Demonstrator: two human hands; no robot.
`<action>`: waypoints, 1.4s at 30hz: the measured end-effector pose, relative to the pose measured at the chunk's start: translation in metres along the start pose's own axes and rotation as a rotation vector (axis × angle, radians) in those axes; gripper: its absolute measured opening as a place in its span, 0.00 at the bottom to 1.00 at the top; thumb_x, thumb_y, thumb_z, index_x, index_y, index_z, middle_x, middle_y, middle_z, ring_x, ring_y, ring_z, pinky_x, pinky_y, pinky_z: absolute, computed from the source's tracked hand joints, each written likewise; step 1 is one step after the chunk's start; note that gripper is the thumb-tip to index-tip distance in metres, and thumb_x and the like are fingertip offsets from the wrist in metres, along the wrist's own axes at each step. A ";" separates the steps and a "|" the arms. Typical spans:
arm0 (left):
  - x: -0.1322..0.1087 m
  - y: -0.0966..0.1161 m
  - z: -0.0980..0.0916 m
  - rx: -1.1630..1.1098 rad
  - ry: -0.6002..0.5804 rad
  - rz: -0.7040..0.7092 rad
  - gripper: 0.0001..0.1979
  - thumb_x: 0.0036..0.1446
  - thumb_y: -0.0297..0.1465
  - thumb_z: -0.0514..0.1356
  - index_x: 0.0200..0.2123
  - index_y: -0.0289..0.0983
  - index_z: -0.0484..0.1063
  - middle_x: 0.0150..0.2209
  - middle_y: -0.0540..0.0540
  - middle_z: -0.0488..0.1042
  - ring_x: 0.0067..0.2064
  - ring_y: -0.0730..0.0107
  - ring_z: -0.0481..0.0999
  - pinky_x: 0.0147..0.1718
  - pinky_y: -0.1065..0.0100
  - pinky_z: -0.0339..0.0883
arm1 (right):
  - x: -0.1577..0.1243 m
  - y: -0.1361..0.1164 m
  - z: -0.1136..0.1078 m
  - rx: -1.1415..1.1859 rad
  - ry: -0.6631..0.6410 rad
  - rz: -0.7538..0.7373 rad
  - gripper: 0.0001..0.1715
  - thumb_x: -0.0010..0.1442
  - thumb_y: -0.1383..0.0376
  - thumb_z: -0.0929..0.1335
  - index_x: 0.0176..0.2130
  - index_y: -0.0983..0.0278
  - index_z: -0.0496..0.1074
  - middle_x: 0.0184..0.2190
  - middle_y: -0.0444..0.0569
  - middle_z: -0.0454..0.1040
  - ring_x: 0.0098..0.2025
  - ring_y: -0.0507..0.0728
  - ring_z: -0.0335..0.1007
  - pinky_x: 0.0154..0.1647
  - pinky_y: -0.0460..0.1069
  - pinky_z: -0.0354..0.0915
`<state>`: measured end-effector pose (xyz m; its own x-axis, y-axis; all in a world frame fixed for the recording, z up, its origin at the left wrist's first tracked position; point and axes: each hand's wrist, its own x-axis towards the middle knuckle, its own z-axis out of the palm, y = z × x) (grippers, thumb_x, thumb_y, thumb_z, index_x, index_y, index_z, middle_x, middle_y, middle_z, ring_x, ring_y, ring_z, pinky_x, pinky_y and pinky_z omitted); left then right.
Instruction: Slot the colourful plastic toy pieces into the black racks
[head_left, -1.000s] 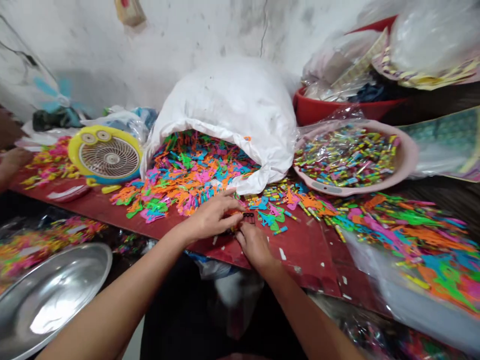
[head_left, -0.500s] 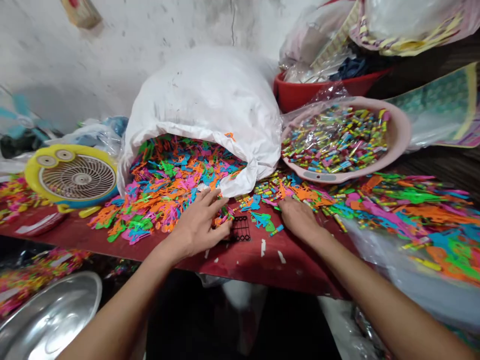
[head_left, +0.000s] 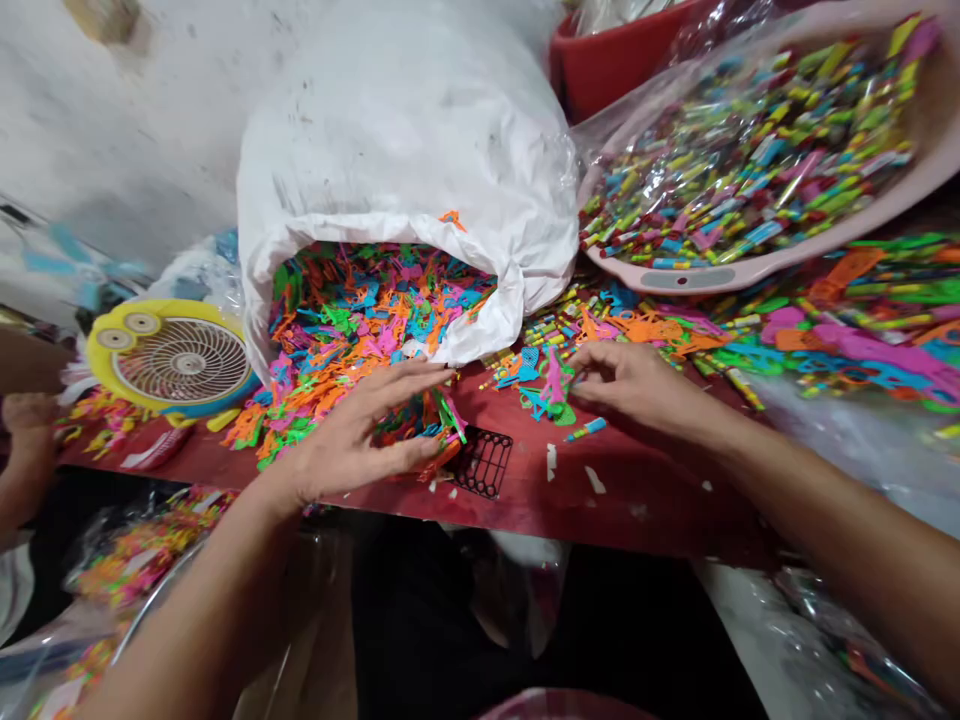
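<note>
Hand (L) (head_left: 364,430) open, nr black rect. openwork grid (head_left: 486,463) & multicol. plastic pcs (head_left: 431,412) on red worktop (head_left: 645,512); hand (R) (head_left: 622,385) pinches sm. pink plastic pc (head_left: 553,377).

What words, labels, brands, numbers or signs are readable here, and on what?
None can be read.
Red-and-white object by the yellow fan: pale marking, too blurred.
Grey oval on the pink basin: no lettering legible.
Striped tubes in it: too small.
Loose plastic pieces and black grid: none legible.
</note>
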<state>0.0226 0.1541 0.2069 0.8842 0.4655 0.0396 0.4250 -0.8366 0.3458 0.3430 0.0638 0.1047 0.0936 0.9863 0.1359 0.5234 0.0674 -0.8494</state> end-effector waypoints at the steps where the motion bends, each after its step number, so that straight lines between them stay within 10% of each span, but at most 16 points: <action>1: 0.003 0.002 0.003 -0.002 0.032 -0.024 0.31 0.60 0.45 0.61 0.65 0.48 0.61 0.69 0.44 0.57 0.69 0.50 0.58 0.67 0.47 0.54 | 0.001 -0.006 0.008 0.152 -0.037 0.032 0.09 0.53 0.63 0.69 0.36 0.63 0.72 0.23 0.41 0.72 0.24 0.50 0.66 0.26 0.45 0.60; 16: 0.009 -0.002 0.015 0.026 0.008 0.002 0.16 0.60 0.35 0.58 0.51 0.42 0.74 0.66 0.45 0.63 0.71 0.48 0.51 0.67 0.45 0.51 | 0.049 -0.034 0.101 0.687 -0.356 0.092 0.07 0.50 0.74 0.67 0.33 0.67 0.71 0.26 0.43 0.74 0.27 0.49 0.71 0.30 0.44 0.70; 42: 0.007 -0.003 0.017 -0.059 0.031 -0.012 0.14 0.61 0.34 0.56 0.49 0.40 0.67 0.66 0.43 0.62 0.72 0.48 0.48 0.66 0.45 0.53 | 0.070 -0.036 0.102 0.062 -0.422 -0.319 0.05 0.53 0.75 0.69 0.31 0.67 0.75 0.26 0.42 0.72 0.32 0.51 0.64 0.32 0.45 0.57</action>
<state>0.0309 0.1553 0.1904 0.8724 0.4846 0.0641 0.4223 -0.8131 0.4008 0.2445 0.1460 0.0926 -0.4180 0.8892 0.1862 0.4181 0.3702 -0.8295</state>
